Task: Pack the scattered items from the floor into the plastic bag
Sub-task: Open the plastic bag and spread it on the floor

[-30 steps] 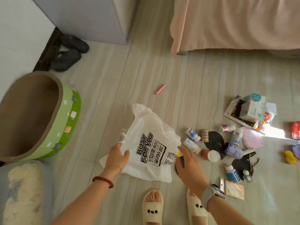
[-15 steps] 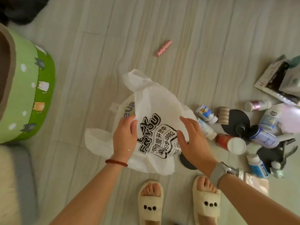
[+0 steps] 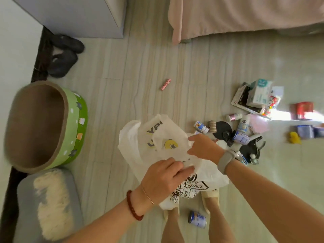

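A white plastic bag (image 3: 138,146) with black print hangs lifted off the floor in front of me. My left hand (image 3: 163,179) pinches its near edge. My right hand (image 3: 204,148), a grey watch on the wrist, grips the bag's upper right edge. To the right, scattered items lie on the floor: small bottles (image 3: 242,137), a black disc (image 3: 222,128), a white box (image 3: 259,93) on a booklet, a pink pouch (image 3: 259,124). A pink tube (image 3: 165,84) lies alone farther off. A blue can (image 3: 197,219) lies between my feet.
A green cat-scratcher basin (image 3: 77,130) stands at the left, a grey cushion (image 3: 26,199) below it. Dark slippers (image 3: 64,55) lie by a grey cabinet (image 3: 78,16). A bed with pink cover (image 3: 245,14) is at top right. A red tin (image 3: 304,109) and yellow toy (image 3: 294,137) lie far right.
Both hands have lifted the bag off the floor and turned it, so a yellow print shows. The view rose and tilted up. A blue can appears between my feet.
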Motion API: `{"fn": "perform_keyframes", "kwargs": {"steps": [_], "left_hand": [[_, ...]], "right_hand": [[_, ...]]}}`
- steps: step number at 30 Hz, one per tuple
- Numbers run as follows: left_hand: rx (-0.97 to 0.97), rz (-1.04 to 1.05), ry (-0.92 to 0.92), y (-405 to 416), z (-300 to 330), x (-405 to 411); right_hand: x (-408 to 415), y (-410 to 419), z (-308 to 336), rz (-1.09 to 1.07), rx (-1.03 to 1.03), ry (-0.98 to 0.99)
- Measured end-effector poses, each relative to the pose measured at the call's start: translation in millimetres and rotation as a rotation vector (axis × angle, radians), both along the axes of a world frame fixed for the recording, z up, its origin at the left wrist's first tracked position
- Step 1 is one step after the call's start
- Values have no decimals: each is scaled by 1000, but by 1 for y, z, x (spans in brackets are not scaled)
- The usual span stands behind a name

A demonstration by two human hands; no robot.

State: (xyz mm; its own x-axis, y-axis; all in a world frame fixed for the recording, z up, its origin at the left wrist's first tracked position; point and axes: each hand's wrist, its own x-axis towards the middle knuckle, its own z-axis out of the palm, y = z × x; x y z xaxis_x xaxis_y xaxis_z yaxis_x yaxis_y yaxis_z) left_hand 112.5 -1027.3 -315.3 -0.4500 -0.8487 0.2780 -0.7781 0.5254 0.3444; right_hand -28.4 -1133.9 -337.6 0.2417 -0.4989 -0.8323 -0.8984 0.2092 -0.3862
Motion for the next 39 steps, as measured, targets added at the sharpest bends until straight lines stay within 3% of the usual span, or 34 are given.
{"fn": "perform_keyframes", "kwargs": {"steps": [3, 4, 7, 10, 11, 14, 15, 17, 19, 22, 27, 35, 39], "left_hand": [[94, 18, -39, 14, 32, 14], [165, 108, -32, 19, 36, 20], [383, 651, -69, 19, 33, 47], [781, 1129, -76, 4, 17, 67], [903, 1255, 85, 1, 12, 69], [1053, 1726, 1120, -1, -16, 64], [1205, 1770, 1147, 3, -22, 62], [1547, 1686, 1007, 17, -32, 53], [1670, 1455, 824, 25, -35, 33], [1535, 1207, 523, 26, -32, 5], [1281, 1037, 211, 18, -17, -19], [1335, 1231, 640, -5, -21, -30], [1234, 1267, 850, -1, -15, -53]], "right_hand": [[-25, 25, 41, -310, -132, -77], [-35, 36, 53, -422, -217, -112], [-62, 74, 74, -656, -371, -210], [-84, 107, 80, -835, -437, -247], [-91, 116, 78, -892, -456, -249], [-108, 135, 69, -1056, -459, -261], [-112, 139, 66, -1103, -456, -256], [-118, 147, 58, -1169, -455, -233], [-121, 152, 53, -1194, -459, -205], [-121, 155, 51, -1224, -456, -203], [-124, 158, 59, -1278, -480, -244], [-158, 190, 69, -1474, -485, -323], [-179, 220, 71, -1598, -441, -286]]}}
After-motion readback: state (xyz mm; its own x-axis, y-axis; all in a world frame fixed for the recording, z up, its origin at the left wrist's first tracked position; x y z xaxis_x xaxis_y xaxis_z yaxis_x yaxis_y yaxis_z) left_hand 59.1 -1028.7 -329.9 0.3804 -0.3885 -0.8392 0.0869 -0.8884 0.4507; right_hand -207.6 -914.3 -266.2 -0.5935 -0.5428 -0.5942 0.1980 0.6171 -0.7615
